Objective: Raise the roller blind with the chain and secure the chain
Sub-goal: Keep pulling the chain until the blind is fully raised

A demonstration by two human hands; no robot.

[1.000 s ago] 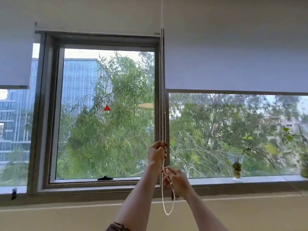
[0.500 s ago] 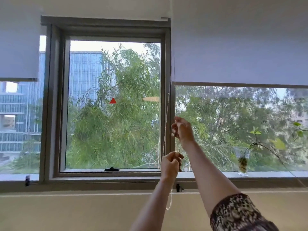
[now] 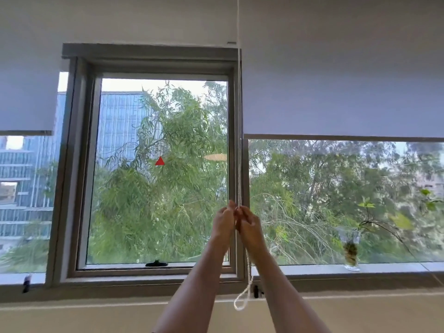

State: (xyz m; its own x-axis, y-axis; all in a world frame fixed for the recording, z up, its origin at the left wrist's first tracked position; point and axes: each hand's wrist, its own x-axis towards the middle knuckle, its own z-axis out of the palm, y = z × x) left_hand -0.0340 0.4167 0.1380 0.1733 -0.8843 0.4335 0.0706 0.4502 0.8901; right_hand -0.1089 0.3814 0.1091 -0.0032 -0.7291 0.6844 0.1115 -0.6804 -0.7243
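At about nine o'clock a neighbouring blind point(image 3: 26, 102) hangs part-way down its pane. The middle window point(image 3: 158, 171) is uncovered, with a black latch point(image 3: 156, 263) on its lower rail. In front of the frame post between this window and the next pane, the left hand point(image 3: 223, 223) is closed round the bead chain point(image 3: 239, 169), fingers curled and pinching it just below the point where the two strands rise together. The right hand point(image 3: 249, 224) touches it on the far side, also curled shut on the chain; which strand each hand holds cannot be told. The chain runs straight up toward twelve o'clock, past the edge of the roller blind point(image 3: 341, 92), and its slack loop point(image 3: 242, 301) dangles toward six o'clock, just beside a small dark cleat point(image 3: 256, 291) on the sill frame. The roller blind's bottom bar point(image 3: 343, 138) sits roughly half-way up the right pane, so raising looks only partly done. At four o'clock a plant cutting in a glass jar point(image 3: 351, 255) stands on the sill.

To do this step well, pull one strand only, straight down along its own line, hand under hand, so that the beads stay seated in the clutch. Short even strokes should keep the bar level. Keep the loop clear of the jar, then wind the slack round the cleat.
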